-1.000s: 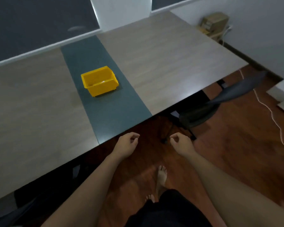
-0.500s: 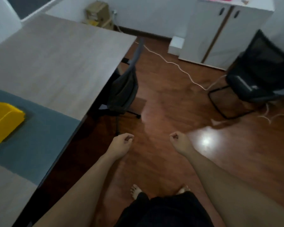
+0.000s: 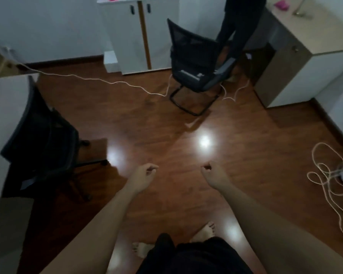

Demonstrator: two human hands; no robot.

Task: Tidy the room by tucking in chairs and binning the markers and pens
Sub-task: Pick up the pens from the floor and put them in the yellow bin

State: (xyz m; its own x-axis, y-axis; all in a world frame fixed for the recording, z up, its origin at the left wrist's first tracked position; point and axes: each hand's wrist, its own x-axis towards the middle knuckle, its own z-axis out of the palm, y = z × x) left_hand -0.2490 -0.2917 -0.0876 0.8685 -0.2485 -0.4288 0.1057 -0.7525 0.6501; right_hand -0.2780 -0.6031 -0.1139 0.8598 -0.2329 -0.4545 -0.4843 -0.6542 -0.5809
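Note:
A black mesh chair (image 3: 194, 68) on a sled base stands out in the room, far ahead, between the white cabinet and a side desk. A second black chair (image 3: 38, 135) on castors is pushed against the big table (image 3: 0, 107) at my left. My left hand (image 3: 144, 176) and my right hand (image 3: 212, 172) hover over the wooden floor in front of me, both curled into loose fists with nothing in them. No markers, pens or bin are in sight.
A white cable (image 3: 99, 81) trails across the floor toward the sled chair. Coiled cord (image 3: 323, 175) lies at the right. A white two-door cabinet (image 3: 141, 34) stands against the far wall. A desk (image 3: 297, 54) is at the right. A person in dark clothes (image 3: 240, 22) leans over the sled chair.
My view has swung right, away from the table and the yellow bin, which have left the frame. The sled chair and side desk have come into view. Both hands stay curled.

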